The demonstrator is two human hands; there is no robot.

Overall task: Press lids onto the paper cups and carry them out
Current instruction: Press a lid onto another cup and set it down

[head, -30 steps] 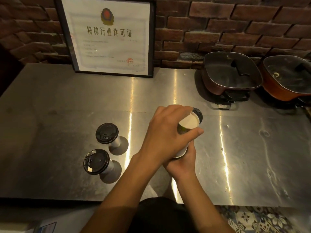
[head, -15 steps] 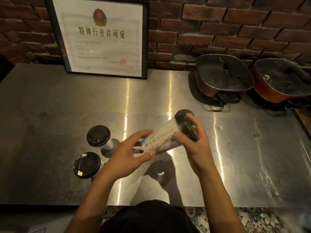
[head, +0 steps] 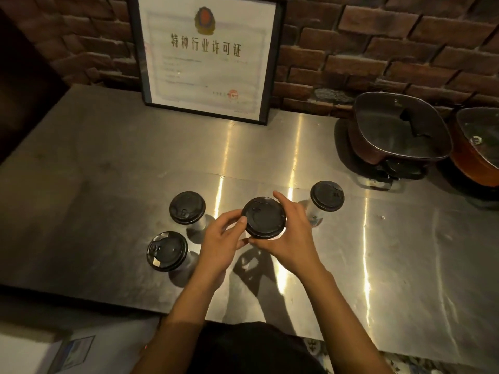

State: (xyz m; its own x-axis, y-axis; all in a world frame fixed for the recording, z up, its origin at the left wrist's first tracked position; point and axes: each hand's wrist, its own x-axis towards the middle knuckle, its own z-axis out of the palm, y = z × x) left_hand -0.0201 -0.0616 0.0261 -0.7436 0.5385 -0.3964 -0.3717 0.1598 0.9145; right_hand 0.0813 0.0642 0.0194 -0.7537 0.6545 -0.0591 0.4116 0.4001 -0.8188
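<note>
A paper cup with a black lid [head: 264, 217] stands upright above the steel counter [head: 391, 252], held from both sides. My left hand [head: 220, 242] grips its left side and my right hand [head: 293, 234] wraps its right side. The cup's body is hidden under the lid and my fingers. Two more lidded cups stand to the left, one further back [head: 187, 208] and one nearer [head: 167, 251]. A third lidded cup [head: 327, 196] stands just behind my right hand.
A framed certificate [head: 208, 58] leans on the brick wall at the back. Two square lidded pans [head: 399, 130] [head: 480, 147] sit at the back right. The counter's front edge runs below my forearms, with a white box [head: 32, 352] at lower left.
The cup was tilted on its side between my hands half a second ago; now it is upright with the lid facing up. My view has shifted, and a lidded cup shows behind my right hand.
</note>
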